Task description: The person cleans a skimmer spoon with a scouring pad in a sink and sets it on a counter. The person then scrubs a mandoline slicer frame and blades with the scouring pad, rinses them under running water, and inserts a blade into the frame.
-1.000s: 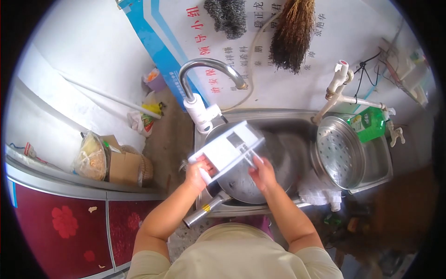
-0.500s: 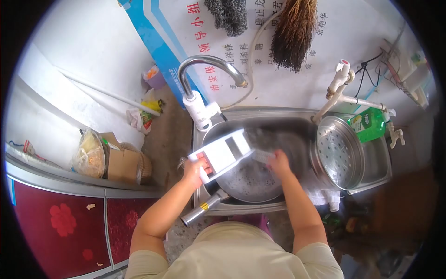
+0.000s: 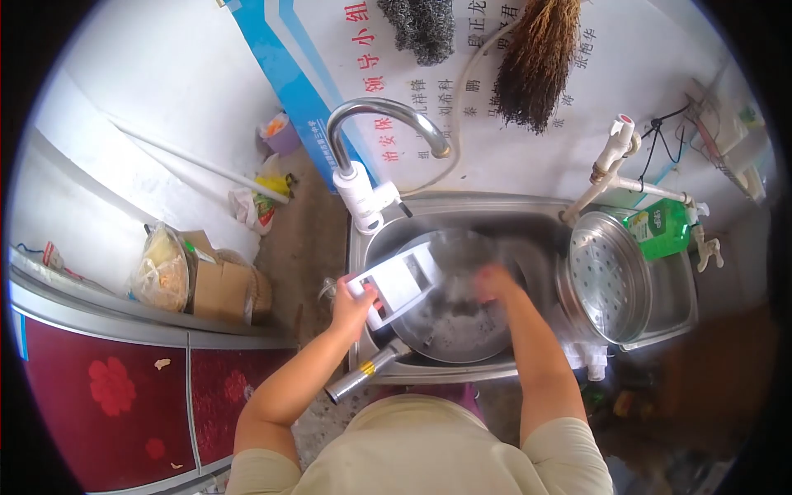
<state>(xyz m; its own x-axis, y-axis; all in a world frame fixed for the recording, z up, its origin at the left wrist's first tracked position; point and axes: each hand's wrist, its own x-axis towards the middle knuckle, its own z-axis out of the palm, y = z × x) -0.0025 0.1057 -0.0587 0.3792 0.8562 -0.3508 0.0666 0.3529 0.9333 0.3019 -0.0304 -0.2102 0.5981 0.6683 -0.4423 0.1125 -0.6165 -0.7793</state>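
My left hand (image 3: 355, 304) grips the near end of a white slotted plastic frame (image 3: 396, 282), which is tilted over a round metal pan (image 3: 458, 334) in the sink. My right hand (image 3: 493, 282) is above the pan's right part, blurred by motion. A dark, blurred shape lies beside its fingers, and I cannot make out what it holds. The pan's handle (image 3: 363, 375) sticks out over the sink's front edge. Behind the frame, the curved faucet (image 3: 388, 106) reaches over the sink's back edge.
A perforated steamer tray (image 3: 606, 276) and a green detergent bottle (image 3: 660, 228) are at the sink's right side (image 3: 678, 305). Pipes with taps (image 3: 615, 153) rise behind them. A broom head (image 3: 538, 66) and steel wool (image 3: 421, 29) hang on the wall. A cardboard box (image 3: 221, 290) stands left.
My right hand has moved right, away from the white frame, with the small grater-like piece it held. The frame has tilted and shifted slightly down. The camera view has shifted a little.
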